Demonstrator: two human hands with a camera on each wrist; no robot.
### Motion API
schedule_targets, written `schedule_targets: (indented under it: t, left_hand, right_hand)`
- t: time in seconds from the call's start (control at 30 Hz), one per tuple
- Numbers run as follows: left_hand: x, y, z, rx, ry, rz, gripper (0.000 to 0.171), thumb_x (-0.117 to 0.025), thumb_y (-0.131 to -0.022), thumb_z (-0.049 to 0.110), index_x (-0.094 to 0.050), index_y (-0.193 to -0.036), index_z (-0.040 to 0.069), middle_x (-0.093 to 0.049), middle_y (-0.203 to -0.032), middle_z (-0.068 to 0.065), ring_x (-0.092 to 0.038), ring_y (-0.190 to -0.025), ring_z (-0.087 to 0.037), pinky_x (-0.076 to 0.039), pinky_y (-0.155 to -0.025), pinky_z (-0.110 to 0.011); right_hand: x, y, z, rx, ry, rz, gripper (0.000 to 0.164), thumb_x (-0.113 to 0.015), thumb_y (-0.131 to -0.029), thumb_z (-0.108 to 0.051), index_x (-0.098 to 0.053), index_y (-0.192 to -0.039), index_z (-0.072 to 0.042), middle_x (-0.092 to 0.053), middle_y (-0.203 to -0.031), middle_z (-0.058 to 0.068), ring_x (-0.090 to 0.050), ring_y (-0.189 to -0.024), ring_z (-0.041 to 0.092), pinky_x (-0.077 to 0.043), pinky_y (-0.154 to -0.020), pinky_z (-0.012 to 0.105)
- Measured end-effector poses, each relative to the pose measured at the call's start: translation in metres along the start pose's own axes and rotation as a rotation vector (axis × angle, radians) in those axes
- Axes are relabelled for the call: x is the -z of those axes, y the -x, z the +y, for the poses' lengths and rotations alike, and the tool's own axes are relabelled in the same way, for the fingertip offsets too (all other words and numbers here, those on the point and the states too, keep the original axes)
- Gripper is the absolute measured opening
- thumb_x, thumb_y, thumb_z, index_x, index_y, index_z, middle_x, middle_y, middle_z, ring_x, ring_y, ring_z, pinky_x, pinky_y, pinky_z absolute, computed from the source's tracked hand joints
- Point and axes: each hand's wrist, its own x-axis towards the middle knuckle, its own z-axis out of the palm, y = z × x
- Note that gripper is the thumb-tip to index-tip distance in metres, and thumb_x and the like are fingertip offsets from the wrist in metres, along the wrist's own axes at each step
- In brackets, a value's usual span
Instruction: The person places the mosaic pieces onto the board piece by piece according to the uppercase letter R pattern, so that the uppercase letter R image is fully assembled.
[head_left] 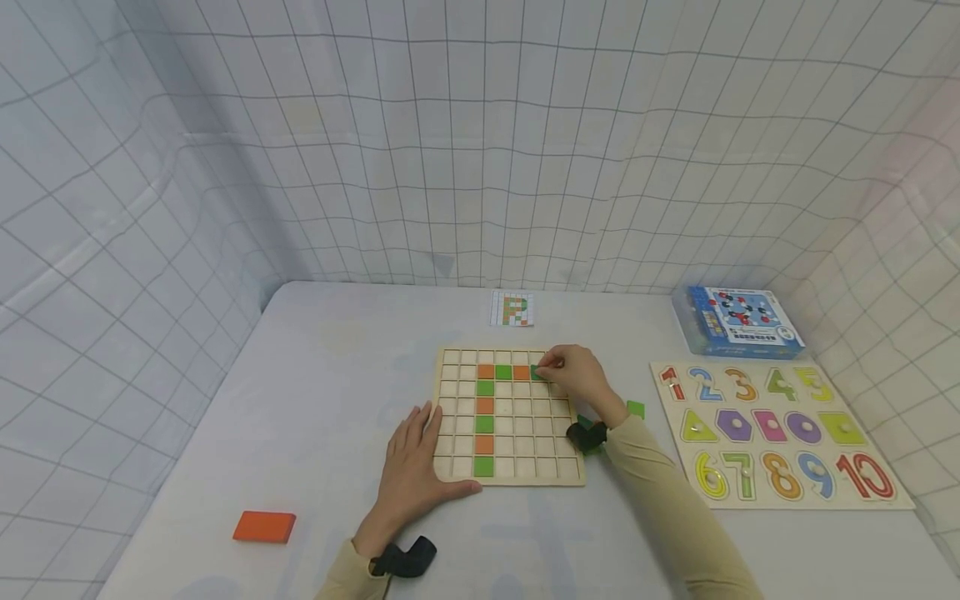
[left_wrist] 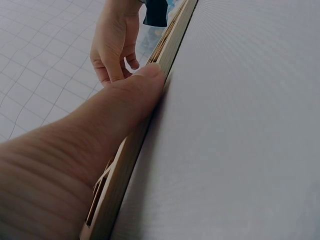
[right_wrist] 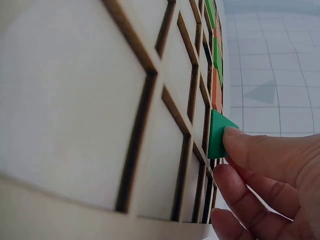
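Observation:
A wooden grid board (head_left: 525, 426) lies flat in the middle, with a column of alternating orange and green tiles (head_left: 484, 425) and a row running right from its top. At the right end of that row, my right hand (head_left: 579, 373) pinches a dark green tile (right_wrist: 217, 135) between thumb and fingers. In the right wrist view the tile sits at the board's cells beside an orange tile (right_wrist: 216, 90). My left hand (head_left: 412, 471) rests at the board's lower left corner, fingers straight along the side. Its thumb (left_wrist: 142, 80) lies against the front edge.
Behind the board lies a pattern card (head_left: 513, 309). More green pieces (head_left: 636, 409) lie to the right, some partly under my right wrist. A number and shape puzzle (head_left: 772, 433) and a blue box (head_left: 742, 321) stand farther right. An orange block (head_left: 264, 527) is at front left.

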Motion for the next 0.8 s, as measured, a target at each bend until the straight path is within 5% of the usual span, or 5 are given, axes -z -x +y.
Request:
schedule_targets:
  t: [0.47, 0.8]
  left_hand:
    - [0.0007, -0.0001, 0.0017, 0.008, 0.005, -0.007, 0.122, -0.077, -0.058, 0.066, -0.028, -0.148, 0.0, -0.025, -0.151, -0.018, -0.015, -0.139, -0.034, -0.015, -0.109, -0.052]
    - [-0.0005, 0.0003, 0.0008, -0.017, -0.006, 0.026, 0.121, -0.077, -0.058, 0.067, -0.031, -0.146, -0.002, -0.028, -0.149, -0.021, -0.019, -0.137, -0.038, -0.019, -0.106, -0.055]
  right_hand:
    - [-0.0011, -0.0005, 0.0003, 0.027, 0.121, 0.0, 0.01, -0.072, -0.087, -0.02, -0.075, -0.084, -0.01, -0.069, -0.083, -0.001, -0.063, -0.082, 0.019, -0.051, -0.074, 0.038]
    - [0.0029, 0.0039, -0.0016, 0.066, 0.169, -0.011, 0.01, -0.074, -0.084, -0.017, -0.077, -0.087, -0.009, -0.065, -0.075, -0.002, -0.052, -0.066, 0.013, -0.044, -0.059, 0.03]
